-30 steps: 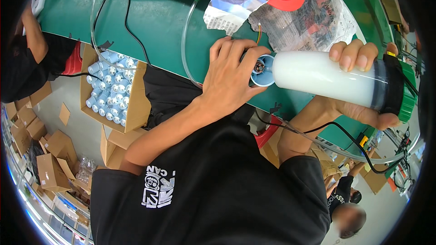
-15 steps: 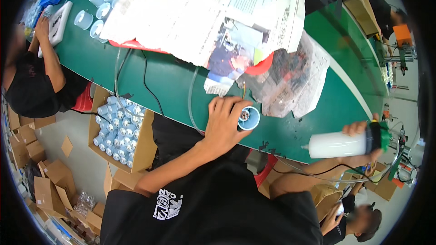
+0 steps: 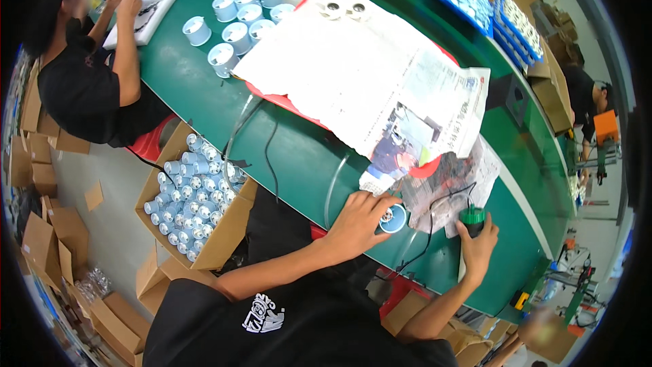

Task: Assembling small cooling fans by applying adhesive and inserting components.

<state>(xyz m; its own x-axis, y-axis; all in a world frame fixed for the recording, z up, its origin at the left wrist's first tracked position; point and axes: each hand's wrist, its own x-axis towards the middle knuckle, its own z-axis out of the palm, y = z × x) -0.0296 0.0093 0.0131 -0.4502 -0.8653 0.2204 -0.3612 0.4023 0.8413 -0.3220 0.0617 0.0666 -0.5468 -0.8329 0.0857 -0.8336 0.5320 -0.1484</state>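
Currently, the left hand (image 3: 356, 225) is partly closed round the cup (image 3: 396, 221). The bottle (image 3: 473, 228), apart on that hand's right, seems near upright, cap (image 3: 471, 215) topmost, with the right hand (image 3: 479, 253), the nearer, curled about it.

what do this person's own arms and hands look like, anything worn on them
The person wears a black shirt with a white print on the chest and short sleeves. Both the left arm and right arm are bare below them. The left grip and right grip are ungloved, with no watch visible.
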